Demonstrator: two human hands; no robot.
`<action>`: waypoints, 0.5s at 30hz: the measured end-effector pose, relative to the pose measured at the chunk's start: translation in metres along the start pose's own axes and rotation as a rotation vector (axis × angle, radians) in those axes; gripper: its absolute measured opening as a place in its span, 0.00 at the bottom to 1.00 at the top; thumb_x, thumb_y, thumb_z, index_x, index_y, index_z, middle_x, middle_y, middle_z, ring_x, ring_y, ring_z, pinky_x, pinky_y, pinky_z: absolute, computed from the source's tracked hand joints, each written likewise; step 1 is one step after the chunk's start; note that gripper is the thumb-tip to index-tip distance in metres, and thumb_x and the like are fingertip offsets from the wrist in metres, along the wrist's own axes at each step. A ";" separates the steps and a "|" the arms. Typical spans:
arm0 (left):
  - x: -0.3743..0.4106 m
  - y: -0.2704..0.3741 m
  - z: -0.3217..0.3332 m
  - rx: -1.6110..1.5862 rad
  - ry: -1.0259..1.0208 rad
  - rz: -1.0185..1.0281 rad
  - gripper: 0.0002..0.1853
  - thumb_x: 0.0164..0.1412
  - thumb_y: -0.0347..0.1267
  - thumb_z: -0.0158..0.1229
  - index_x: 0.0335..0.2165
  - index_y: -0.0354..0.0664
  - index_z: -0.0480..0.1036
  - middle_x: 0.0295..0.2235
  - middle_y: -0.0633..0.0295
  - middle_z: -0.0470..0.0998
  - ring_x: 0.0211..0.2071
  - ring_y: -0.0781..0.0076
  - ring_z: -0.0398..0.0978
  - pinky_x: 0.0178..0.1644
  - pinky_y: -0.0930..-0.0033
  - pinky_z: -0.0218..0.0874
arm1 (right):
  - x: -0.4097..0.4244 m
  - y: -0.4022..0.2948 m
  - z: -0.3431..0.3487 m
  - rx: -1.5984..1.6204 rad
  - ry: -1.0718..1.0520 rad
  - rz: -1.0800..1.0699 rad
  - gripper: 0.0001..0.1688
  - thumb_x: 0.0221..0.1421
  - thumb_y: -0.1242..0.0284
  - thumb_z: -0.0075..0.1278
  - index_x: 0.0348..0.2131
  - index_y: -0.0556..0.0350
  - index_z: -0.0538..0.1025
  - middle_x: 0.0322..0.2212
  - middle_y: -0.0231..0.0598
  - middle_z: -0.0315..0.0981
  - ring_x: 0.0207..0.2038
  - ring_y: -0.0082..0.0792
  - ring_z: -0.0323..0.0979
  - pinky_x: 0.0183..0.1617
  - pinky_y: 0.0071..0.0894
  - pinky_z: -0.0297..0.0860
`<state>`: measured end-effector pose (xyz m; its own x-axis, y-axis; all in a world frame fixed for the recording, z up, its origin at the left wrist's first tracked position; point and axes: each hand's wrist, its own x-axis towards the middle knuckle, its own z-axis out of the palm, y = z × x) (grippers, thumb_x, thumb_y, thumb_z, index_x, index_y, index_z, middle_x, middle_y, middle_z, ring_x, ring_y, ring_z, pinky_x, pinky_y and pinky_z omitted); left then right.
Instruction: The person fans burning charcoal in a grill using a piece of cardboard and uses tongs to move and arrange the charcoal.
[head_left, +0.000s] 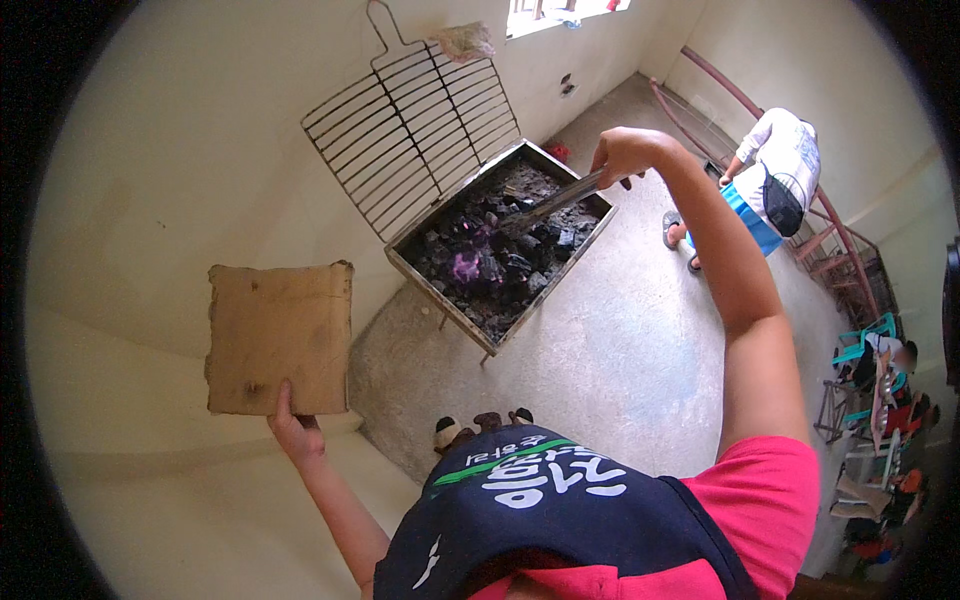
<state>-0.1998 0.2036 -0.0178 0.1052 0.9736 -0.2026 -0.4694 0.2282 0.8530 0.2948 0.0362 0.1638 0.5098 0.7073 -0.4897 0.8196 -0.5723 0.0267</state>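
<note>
My left hand (298, 429) grips the lower edge of a worn piece of brown cardboard (281, 337), held upright left of the grill. My right hand (628, 156) is closed on the end of a long flat tool (555, 201), perhaps tongs; its other end reaches into the charcoal. The charcoal (517, 262) lies in a rectangular metal grill box (448, 309) on thin legs. Some pieces glow pinkish-purple near the middle, and grey ash lies toward the far end. A wire grill rack (420, 127) with a looped handle leans against the wall behind the box.
A person (780, 165) in a white top and blue shorts stands at the right, by a reddish metal railing (847, 240). Farther right are people seated near turquoise plastic chairs (862, 345). A crumpled plastic bag (465, 42) hangs at the rack's top. The wall runs close on the left.
</note>
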 end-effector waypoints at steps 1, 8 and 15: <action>0.001 0.000 0.002 -0.002 -0.017 -0.009 0.27 0.49 0.25 0.55 0.48 0.32 0.57 0.45 0.54 0.64 0.46 0.62 0.63 0.48 0.62 0.58 | -0.001 0.000 0.005 0.067 0.041 -0.011 0.17 0.37 0.71 0.55 0.34 0.49 0.77 0.18 0.35 0.73 0.19 0.26 0.70 0.17 0.26 0.65; 0.001 0.004 0.016 0.004 -0.072 0.015 0.28 0.48 0.25 0.55 0.48 0.32 0.56 0.46 0.55 0.63 0.46 0.62 0.63 0.49 0.62 0.57 | 0.042 0.031 0.071 0.177 0.122 -0.066 0.21 0.35 0.64 0.58 0.34 0.52 0.76 0.23 0.38 0.74 0.25 0.32 0.71 0.26 0.31 0.68; -0.004 0.011 0.004 0.026 -0.036 0.001 0.26 0.49 0.25 0.54 0.48 0.32 0.57 0.45 0.56 0.64 0.46 0.63 0.63 0.49 0.62 0.57 | -0.005 0.046 0.078 0.122 0.105 0.218 0.20 0.38 0.62 0.54 0.31 0.55 0.76 0.21 0.38 0.74 0.23 0.33 0.72 0.25 0.31 0.68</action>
<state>-0.2016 0.2024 -0.0060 0.1362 0.9732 -0.1853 -0.4468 0.2273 0.8653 0.3094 -0.0259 0.0999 0.7002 0.5977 -0.3904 0.6533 -0.7570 0.0126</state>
